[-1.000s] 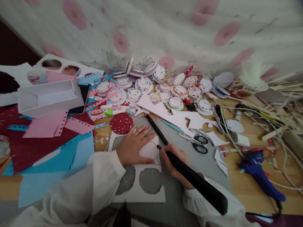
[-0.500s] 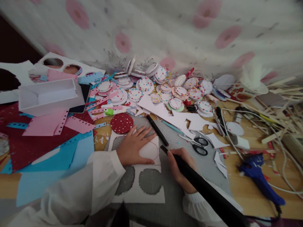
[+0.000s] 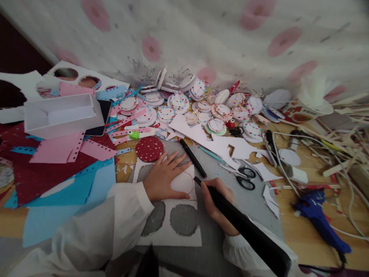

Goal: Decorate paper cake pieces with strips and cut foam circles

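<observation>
My left hand lies flat with fingers spread on a white sheet of board. Two rough-edged round holes show in the sheet's near half. Just right of my fingers, part of a red-drawn circle outline is visible on the white surface. My right hand grips a long black knife-like tool, its narrow dark tip close to the sheet's right edge. Whether the tip touches the board I cannot tell. A red star-patterned disc rests beyond my left fingertips, and a black marker lies between the hands.
Black-handled scissors lie on the grey mat. A blue glue gun and cables are at the right. Decorated paper discs pile up along the curtain. A white box stands left among coloured sheets.
The view has shifted slightly. Both hands keep almost the same places, and the black tool's tip stays by the sheet's right edge.
</observation>
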A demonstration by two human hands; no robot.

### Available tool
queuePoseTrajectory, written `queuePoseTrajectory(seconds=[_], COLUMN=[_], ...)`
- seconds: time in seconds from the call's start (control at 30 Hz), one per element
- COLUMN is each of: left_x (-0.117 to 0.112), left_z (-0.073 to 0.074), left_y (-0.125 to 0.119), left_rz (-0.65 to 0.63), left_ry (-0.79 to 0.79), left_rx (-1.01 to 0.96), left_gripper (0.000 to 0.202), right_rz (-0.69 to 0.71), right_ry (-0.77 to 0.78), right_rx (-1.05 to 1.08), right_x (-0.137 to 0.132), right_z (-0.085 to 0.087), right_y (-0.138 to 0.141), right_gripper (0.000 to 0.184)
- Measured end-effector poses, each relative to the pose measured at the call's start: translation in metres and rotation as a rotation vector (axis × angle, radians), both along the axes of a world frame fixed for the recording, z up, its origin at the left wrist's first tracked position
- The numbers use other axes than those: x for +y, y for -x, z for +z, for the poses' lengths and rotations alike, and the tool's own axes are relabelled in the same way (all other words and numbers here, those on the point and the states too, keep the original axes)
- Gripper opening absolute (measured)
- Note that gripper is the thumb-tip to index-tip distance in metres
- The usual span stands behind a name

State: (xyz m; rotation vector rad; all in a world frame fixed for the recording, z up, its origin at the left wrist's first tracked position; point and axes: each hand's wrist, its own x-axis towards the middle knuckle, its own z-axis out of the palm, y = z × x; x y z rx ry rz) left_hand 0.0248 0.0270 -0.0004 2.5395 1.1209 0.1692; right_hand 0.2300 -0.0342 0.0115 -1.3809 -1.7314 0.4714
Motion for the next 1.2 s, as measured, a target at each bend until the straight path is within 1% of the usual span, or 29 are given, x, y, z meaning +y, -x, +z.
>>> queuePoseTrajectory(seconds=[0.2, 0.37, 0.63, 0.9, 1.13, 1.2], left_x=[-0.0001, 0.0002, -0.0001, 0.0006, 0.0006, 0.0007], left_z=[-0.0005, -0.0012, -0.0026, 0.0005, 0.0003, 0.0002], left_y=[0.0007, 0.0007, 0.0009, 0.0, 0.0006, 0.0008], left_rz=[0.007, 0.003, 0.0, -0.001, 0.012, 0.01], left_ry=[-0.005, -0.013, -0.014, -0.017, -0.005, -0.004], left_rx=[-0.005, -0.009, -0.003, 0.003, -0.001, 0.006], left_gripper=[0.101, 0.102, 0.101, 0.1, 0.102, 0.102], right_rz=[0.021, 0.003, 0.049, -0.001, -0.013, -0.035], right_ry=[-0.019, -0.033, 0.01, 0.066, -0.057, -0.063], right_rx=[-0.021, -0.038, -0.023, -0.025, -0.007, -0.014], right_x=[0.0007, -0.0002, -0.0003, 0.0003, -0.0054, -0.0062], right_z=[-0.0007, -0.0011, -0.0038, -0.0047, 0.0025, 0.0046], right_y=[0.0016, 0.0005, -0.0002, 0.0046, -0.0027, -0.004], right_gripper=[0.016, 0.013, 0.014, 0.016, 0.012, 0.012])
